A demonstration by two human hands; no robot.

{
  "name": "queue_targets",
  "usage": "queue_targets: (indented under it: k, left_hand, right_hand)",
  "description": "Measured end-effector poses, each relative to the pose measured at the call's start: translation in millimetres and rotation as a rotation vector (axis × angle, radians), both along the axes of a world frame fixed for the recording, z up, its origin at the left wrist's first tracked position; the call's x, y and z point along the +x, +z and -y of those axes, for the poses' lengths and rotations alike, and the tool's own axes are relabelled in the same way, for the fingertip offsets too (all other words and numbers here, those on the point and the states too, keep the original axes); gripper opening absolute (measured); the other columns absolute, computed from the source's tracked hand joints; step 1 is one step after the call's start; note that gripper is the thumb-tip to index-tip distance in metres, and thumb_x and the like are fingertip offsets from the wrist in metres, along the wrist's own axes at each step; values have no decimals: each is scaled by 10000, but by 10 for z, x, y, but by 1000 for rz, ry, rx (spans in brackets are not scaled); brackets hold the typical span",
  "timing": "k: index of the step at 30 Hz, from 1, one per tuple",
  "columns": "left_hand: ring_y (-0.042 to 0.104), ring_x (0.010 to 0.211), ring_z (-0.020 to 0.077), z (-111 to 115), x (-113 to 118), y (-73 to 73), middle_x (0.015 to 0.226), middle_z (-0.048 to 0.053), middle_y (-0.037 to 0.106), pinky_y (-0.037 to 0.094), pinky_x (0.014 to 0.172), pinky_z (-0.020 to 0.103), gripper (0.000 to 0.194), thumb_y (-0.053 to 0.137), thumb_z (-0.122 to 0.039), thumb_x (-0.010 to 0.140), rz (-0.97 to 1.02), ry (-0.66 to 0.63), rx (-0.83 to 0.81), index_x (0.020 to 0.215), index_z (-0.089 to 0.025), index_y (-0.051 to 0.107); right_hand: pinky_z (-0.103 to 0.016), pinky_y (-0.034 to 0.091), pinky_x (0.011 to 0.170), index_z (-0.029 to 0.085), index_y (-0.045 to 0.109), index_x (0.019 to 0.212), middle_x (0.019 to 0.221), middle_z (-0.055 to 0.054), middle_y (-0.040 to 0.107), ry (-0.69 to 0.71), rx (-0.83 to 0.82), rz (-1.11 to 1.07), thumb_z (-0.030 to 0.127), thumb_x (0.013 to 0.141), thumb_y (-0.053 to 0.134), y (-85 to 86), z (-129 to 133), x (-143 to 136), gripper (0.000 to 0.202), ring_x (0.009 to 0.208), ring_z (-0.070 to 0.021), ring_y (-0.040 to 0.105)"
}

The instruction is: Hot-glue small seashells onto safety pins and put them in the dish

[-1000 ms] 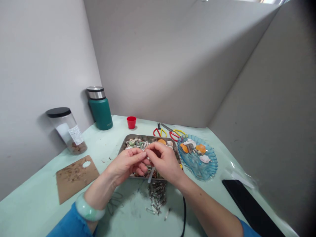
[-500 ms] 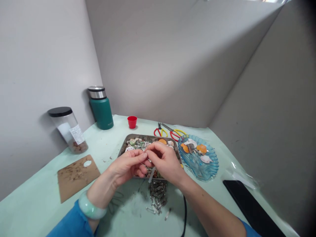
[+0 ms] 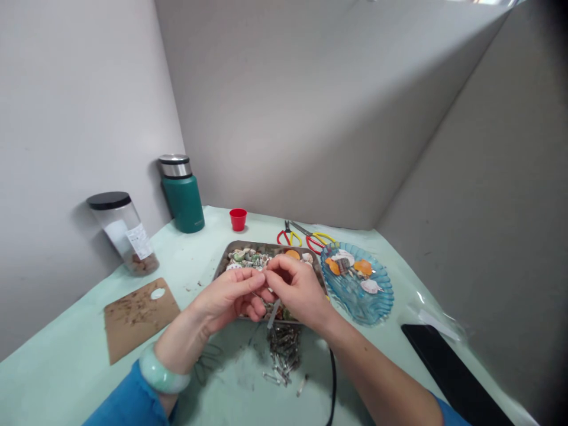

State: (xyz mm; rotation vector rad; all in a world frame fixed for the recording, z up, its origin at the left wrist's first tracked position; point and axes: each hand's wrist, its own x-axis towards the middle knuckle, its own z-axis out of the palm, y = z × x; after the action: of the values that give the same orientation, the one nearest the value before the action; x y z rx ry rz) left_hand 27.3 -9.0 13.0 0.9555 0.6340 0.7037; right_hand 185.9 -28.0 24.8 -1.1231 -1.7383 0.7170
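Over the metal tray (image 3: 220, 270) of small shells, my left hand (image 3: 233, 296) and my right hand (image 3: 298, 290) meet at the fingertips. Both are closed in a pinch, thumb against forefinger. What they pinch is too small to make out; a fine thread or wire seems to run by the left fingers. A narrow translucent strip (image 3: 274, 315) hangs below my right hand. In front of the tray, a heap of small metal pins or clips (image 3: 284, 346) lies on the table, with one loose pin (image 3: 302, 385) to its right.
Right of the tray stands a blue shell-shaped dish (image 3: 357, 299) with shells. Behind are two scissors (image 3: 289, 234), a red cup (image 3: 238, 220) and a green flask (image 3: 183, 201). At left are a jar (image 3: 126, 236) and a brown board (image 3: 128, 331); at right lies a black flat object (image 3: 448, 367).
Hardly anything differs. Both hands hold the same pinch over the tray, and the whole view has shifted very slightly.
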Motion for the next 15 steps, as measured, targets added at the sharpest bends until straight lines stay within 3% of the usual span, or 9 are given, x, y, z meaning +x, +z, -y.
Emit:
queue_targets:
  k: [6,15]
  left_hand:
    - [597,441,89,36,46,32,679,57,678,495,433,186,248,628,-351,771,-44,2,69,718,-109,635]
    - [596,426,87,23,54,-16,646,52,670,487,414,172,247,605,-335,795,4,-10,16,709,-105,633]
  right_hand:
    - [-194,356,499,184,531,687,600,37,494,-33,-9,-4,168,768,480,-13,4,-2,97,551,-94,457]
    - [-196,374,508,193,492,689,526,56,491,-10,-46,-54,151,774,455,-23,20,-27,101,503,-90,465]
